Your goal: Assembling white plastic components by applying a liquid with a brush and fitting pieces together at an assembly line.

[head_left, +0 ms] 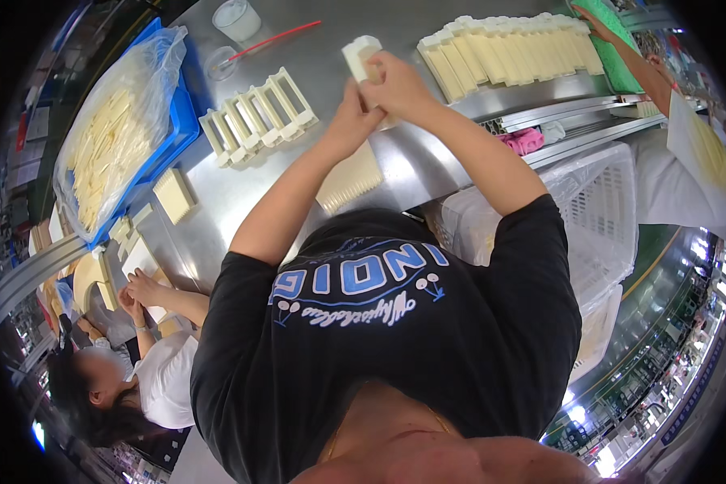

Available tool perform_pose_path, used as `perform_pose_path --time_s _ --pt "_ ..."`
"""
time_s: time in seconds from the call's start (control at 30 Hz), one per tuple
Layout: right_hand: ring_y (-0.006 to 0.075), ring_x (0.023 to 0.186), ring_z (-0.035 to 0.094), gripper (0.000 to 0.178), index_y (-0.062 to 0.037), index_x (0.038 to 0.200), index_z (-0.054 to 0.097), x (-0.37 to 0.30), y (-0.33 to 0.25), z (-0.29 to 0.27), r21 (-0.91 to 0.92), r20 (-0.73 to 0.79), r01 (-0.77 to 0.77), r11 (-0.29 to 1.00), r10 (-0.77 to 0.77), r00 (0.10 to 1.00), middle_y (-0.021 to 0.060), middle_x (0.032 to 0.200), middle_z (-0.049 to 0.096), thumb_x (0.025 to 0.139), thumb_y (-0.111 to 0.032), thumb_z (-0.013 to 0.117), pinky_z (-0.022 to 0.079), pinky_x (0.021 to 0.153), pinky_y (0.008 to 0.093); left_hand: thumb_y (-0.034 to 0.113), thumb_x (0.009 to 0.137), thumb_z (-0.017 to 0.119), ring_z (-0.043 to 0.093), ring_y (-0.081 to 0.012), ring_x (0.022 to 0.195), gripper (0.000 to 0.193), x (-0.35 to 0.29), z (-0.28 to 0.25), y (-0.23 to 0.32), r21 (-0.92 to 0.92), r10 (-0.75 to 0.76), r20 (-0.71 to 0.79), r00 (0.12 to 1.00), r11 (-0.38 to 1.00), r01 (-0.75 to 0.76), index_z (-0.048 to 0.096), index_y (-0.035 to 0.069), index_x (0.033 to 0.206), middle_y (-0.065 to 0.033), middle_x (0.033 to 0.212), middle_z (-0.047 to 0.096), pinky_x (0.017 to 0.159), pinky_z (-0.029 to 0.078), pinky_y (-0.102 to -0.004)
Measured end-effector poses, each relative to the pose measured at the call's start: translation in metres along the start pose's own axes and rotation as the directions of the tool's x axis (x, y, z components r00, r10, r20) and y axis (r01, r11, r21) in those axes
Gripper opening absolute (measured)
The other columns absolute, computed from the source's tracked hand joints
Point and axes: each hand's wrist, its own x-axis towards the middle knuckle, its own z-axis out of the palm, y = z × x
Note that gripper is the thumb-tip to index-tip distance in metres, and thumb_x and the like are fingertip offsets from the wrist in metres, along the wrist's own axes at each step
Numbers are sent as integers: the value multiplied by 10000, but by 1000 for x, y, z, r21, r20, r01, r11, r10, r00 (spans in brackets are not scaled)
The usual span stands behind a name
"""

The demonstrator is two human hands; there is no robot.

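Over the steel table, my right hand (402,87) grips a cream, block-shaped plastic part (360,55) with a pale end cap. My left hand (351,125) is closed on the same part from below, its fingers against the right hand's. Between my hands most of the part is hidden. A ribbed cream plastic stack (351,179) lies under my forearms, near my body. To the left of my hands stands a row of cream open rectangular frames (260,117). At the right, a long row of similar capped cream parts (508,52) leans together.
A blue tray (187,113) with a clear bag of cream strips (109,149) sits at the left. Beyond the frames are a clear cup (236,20) and a red stick (278,39). White baskets (593,202) stand right. Co-workers' hands (141,292) work lower left and upper right.
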Motion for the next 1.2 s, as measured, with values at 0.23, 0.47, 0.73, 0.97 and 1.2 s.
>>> perform_pose_path --time_s 0.23,0.47,0.73,0.97,1.2 --pt "311 873 497 246 -10 898 501 15 106 -7 -702 -55 -8 712 -44 998 183 916 487 684 -124 541 445 683 401 115 748 518 459 -306 1015 322 29 -69 -17 745 151 89 985 646 -166 503 73 1067 -161 1051 500 834 379 -372" --pt "320 801 560 232 12 818 574 -19 51 32 -504 367 -12 864 227 902 198 853 569 684 -167 512 458 683 401 57 681 520 412 -266 1092 351 48 -126 -61 935 141 282 949 181 -305 561 156 1015 -112 1111 474 903 292 -449" --pt "327 793 576 241 3 816 598 -42 31 55 -445 544 -45 894 310 780 194 809 595 637 -132 509 463 701 390 104 707 526 502 -236 950 233 59 -125 -41 911 86 405 910 51 -410 531 101 939 -93 955 545 815 370 -379" --pt "315 765 573 195 17 774 555 -45 42 58 -326 388 -91 941 221 895 185 757 585 645 -125 522 458 643 388 162 841 423 517 -224 654 163 45 -89 11 498 351 -218 911 842 -206 457 13 897 -121 730 534 587 397 -318" --pt "74 494 474 225 -7 810 564 -1 14 -5 294 747 -498 816 129 652 20 592 520 725 -212 600 362 417 198 204 866 420 507 -124 662 188 21 -59 2 -171 -331 -195 923 938 301 417 59 986 -46 747 513 630 438 -269"
